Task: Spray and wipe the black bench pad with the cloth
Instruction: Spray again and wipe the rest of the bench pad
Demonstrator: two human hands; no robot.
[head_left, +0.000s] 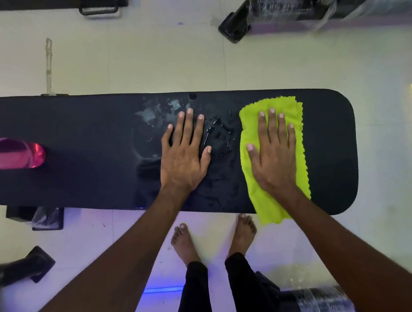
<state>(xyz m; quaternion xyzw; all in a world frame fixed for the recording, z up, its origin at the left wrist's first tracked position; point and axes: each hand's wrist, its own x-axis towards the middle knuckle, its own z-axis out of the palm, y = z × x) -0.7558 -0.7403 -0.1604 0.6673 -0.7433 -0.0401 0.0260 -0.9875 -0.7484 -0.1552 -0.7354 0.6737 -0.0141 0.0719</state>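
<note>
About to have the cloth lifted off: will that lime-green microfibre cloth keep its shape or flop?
Probably floppy: the lime-green microfibre cloth droops over the black bench pad edge. Likely light, and perhaps clingy near the wet patch beside it.

The single head-worn view looks steeply down, close over the black bench pad (80,136). Tiled floor (146,55) fills the frame beyond it.

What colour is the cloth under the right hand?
Bright lime green cloth, seen clearly in the head view.
</note>
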